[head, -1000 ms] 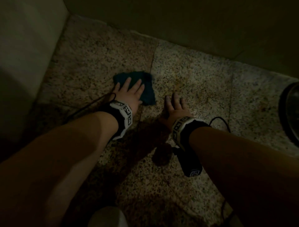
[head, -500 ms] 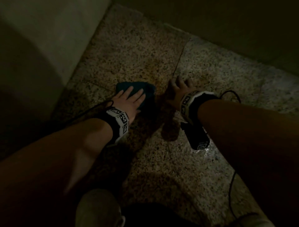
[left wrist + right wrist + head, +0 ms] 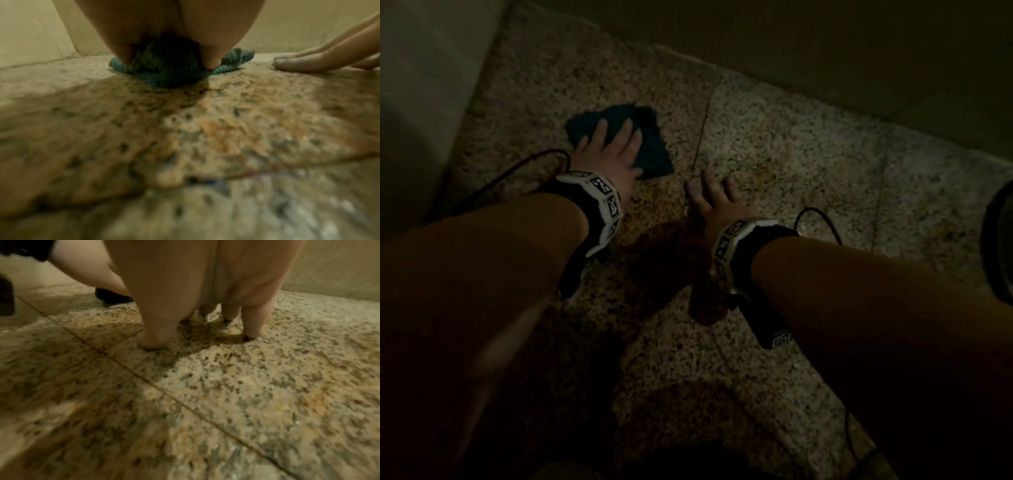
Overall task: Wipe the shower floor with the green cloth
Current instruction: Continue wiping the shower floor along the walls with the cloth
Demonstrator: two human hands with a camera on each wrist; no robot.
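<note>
At the far left a pale wall panel [image 3: 421,102] rises beside the speckled granite shower floor [image 3: 774,164]. Toward 11 o'clock of the head view the green cloth [image 3: 650,144] lies flat on the floor, a rumpled rough square with its long axis running from 10 o'clock down to 4 o'clock and one corner pointing at 4 o'clock. The left hand [image 3: 613,154] rests on it with fingers straight and spread, palm down, pressing the cloth to the stone; nothing is curled round it. In the left wrist view the fingertips [image 3: 211,63] dig into the bunched weave of the cloth [image 3: 164,71].

Just beside it, at 4 o'clock of the cloth and across a grout line [image 3: 698,137], the right hand [image 3: 717,202] lies apart from the cloth, fingers extended and splayed on bare granite, holding nothing. The right wrist view shows its fingertips [image 3: 252,331] planted on the stone. Both wrists carry marker-printed bands [image 3: 599,202]. At 3 o'clock a dark round object [image 3: 996,246] is cut by the frame edge; what it is cannot be told.
</note>
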